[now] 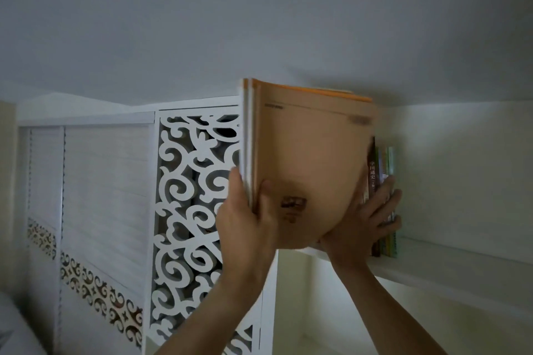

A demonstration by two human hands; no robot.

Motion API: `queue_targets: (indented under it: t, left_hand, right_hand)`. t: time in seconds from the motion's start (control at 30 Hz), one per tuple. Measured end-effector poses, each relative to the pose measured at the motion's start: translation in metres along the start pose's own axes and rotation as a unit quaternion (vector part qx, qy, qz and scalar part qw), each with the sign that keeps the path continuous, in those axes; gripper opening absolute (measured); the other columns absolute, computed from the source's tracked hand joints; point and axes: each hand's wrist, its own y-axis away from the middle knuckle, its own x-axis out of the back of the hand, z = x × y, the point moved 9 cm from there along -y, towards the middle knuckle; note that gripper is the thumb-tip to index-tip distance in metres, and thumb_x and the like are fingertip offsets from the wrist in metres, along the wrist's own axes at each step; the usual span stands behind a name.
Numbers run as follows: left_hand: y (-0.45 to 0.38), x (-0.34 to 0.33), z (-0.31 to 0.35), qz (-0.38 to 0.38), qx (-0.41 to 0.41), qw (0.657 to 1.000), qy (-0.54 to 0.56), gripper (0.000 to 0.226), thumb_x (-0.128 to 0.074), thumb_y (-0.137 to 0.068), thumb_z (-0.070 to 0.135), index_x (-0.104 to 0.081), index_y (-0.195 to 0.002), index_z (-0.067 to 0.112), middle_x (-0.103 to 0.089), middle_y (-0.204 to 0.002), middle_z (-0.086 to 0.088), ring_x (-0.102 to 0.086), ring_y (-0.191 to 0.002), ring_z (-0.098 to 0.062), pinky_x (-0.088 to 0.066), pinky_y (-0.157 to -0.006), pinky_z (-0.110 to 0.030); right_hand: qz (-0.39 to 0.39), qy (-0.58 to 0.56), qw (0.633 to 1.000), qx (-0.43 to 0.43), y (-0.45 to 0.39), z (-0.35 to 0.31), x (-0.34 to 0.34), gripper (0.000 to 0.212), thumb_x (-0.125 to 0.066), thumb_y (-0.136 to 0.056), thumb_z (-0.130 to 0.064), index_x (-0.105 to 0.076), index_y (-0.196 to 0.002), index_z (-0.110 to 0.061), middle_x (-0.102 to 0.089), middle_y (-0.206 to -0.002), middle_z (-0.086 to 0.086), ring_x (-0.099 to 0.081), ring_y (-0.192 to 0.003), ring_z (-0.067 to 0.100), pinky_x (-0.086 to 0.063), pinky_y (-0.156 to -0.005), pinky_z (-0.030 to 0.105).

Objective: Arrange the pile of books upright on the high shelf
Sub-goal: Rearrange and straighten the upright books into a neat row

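- Head view: I hold a bunch of orange books [308,170] upright, raised near the ceiling at the left end of the high shelf [450,265]; they look to be two or three thin volumes together, their fore-edges turned towards me and the picture blurred at their far edge
- My left hand [245,225] has its fingers [235,181] and thumb clamped round the near lower corner of the bunch; the hold sits low on a tall, floppy cover, so I judge the top could lean over or the volumes could fan apart
- My right hand [366,222] lies against the far lower side of the bunch, its fingers [388,196] spread flat onto the standing books [382,202] that are already upright on the shelf; I cannot tell whether the palm carries weight
- If those spread fingers push too hard, the standing books may tip towards the right, where I see nothing propping them
- The bunch sits over the shelf's front edge; should it be let go before its base is fully on the board, I think it would slide off
- The white fretwork cabinet [196,204] is close on the left, so a swing that way could knock it
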Motion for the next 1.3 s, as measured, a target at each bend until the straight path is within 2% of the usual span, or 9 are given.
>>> queue_targets:
  t: [0.1, 0.23, 0.4, 0.57, 0.67, 0.77, 0.93, 1.1, 1.3]
  left_hand:
    - [-0.023, 0.010, -0.010, 0.029, 0.022, 0.998, -0.044, 0.013, -0.052, -0.101, 0.016, -0.052, -0.111, 0.023, -0.067, -0.080, 0.008, -0.067, -0.066, -0.015, -0.061, -0.059, -0.040]
    - [-0.040, 0.021, -0.028, 0.028, 0.057, 0.996, -0.059, 0.030, -0.050, -0.100, 0.010, -0.053, -0.128, 0.021, -0.070, -0.094, 0.006, -0.070, -0.080, -0.014, -0.056, -0.062, -0.025]
    - [-0.022, 0.023, -0.017, 0.005, -0.002, 0.999, -0.035, 0.057, -0.053, -0.102, 0.011, -0.040, -0.154, 0.031, -0.071, -0.106, 0.021, -0.070, -0.089, 0.001, -0.058, -0.071, -0.015]
    - [-0.018, 0.013, -0.015, -0.012, -0.033, 0.999, -0.024, 0.052, -0.057, -0.104, 0.017, -0.042, -0.153, 0.023, -0.068, -0.086, 0.016, -0.067, -0.072, -0.005, -0.053, -0.058, -0.014]
    - [-0.020, -0.003, -0.023, -0.063, -0.024, 0.994, -0.087, 0.064, -0.054, -0.103, 0.014, -0.031, -0.159, 0.036, -0.065, -0.079, 0.011, -0.065, -0.062, -0.009, -0.056, -0.057, -0.022]
    - [-0.019, -0.008, -0.043, -0.087, 0.012, 0.988, -0.126, 0.074, -0.052, -0.096, 0.010, -0.028, -0.160, 0.039, -0.067, -0.081, 0.007, -0.067, -0.067, -0.011, -0.062, -0.064, -0.040]
    - [-0.015, -0.001, -0.050, -0.060, 0.010, 0.980, -0.191, 0.079, -0.051, -0.095, 0.011, -0.021, -0.162, 0.042, -0.066, -0.083, 0.004, -0.067, -0.070, -0.015, -0.062, -0.064, -0.047]
    - [-0.013, -0.002, -0.039, -0.051, -0.026, 0.972, -0.227, 0.089, -0.056, -0.099, 0.011, -0.004, -0.159, 0.051, -0.068, -0.097, -0.003, -0.067, -0.077, -0.019, -0.063, -0.066, -0.046]
    - [-0.012, -0.006, -0.016, -0.032, -0.071, 0.959, -0.273, 0.086, -0.056, -0.098, 0.007, -0.011, -0.164, 0.039, -0.067, -0.111, -0.010, -0.060, -0.069, -0.017, -0.055, -0.058, -0.034]
  right_hand:
    - [-0.013, 0.012, 1.000, -0.007, -0.003, 0.001, -0.004, 0.118, -0.052, -0.075, -0.083, -0.009, -0.166, -0.020, -0.003, -0.169, 0.026, -0.007, -0.154, 0.051, -0.020, -0.113, 0.075]
    - [-0.008, 0.007, 1.000, 0.006, -0.003, -0.001, -0.005, 0.133, -0.073, -0.061, -0.075, -0.012, -0.166, -0.019, -0.004, -0.169, 0.026, -0.008, -0.153, 0.052, -0.019, -0.114, 0.074]
    - [0.006, 0.017, 1.000, 0.010, -0.003, 0.000, -0.006, 0.131, -0.072, -0.064, -0.075, -0.013, -0.166, -0.018, -0.004, -0.169, 0.026, -0.008, -0.154, 0.051, -0.018, -0.114, 0.074]
    - [0.037, 0.039, 0.998, -0.038, -0.005, 0.006, -0.005, 0.084, -0.035, -0.099, -0.070, -0.020, -0.165, -0.021, -0.015, -0.168, 0.025, -0.022, -0.152, 0.048, -0.029, -0.111, 0.072]
    - [0.043, 0.062, 0.996, -0.055, -0.010, 0.007, -0.004, 0.070, -0.045, -0.106, -0.054, -0.024, -0.164, -0.021, -0.024, -0.165, 0.025, -0.033, -0.149, 0.047, -0.040, -0.104, 0.070]
    - [0.044, 0.039, 0.998, -0.012, -0.005, 0.006, -0.005, 0.089, -0.062, -0.095, -0.052, -0.021, -0.165, -0.017, -0.013, -0.167, 0.028, -0.017, -0.152, 0.051, -0.028, -0.109, 0.074]
    - [0.003, 0.001, 1.000, 0.008, -0.005, 0.002, 0.000, 0.127, -0.072, -0.065, -0.074, -0.018, -0.165, -0.019, -0.008, -0.168, 0.025, -0.012, -0.152, 0.050, -0.021, -0.114, 0.072]
    - [-0.002, -0.005, 1.000, 0.006, -0.006, 0.002, 0.001, 0.132, -0.077, -0.060, -0.076, -0.018, -0.164, -0.021, -0.008, -0.168, 0.024, -0.013, -0.152, 0.050, -0.022, -0.113, 0.072]
    - [0.001, -0.005, 1.000, 0.004, -0.006, 0.003, 0.002, 0.132, -0.078, -0.059, -0.075, -0.019, -0.164, -0.019, -0.009, -0.168, 0.026, -0.013, -0.152, 0.051, -0.023, -0.112, 0.073]
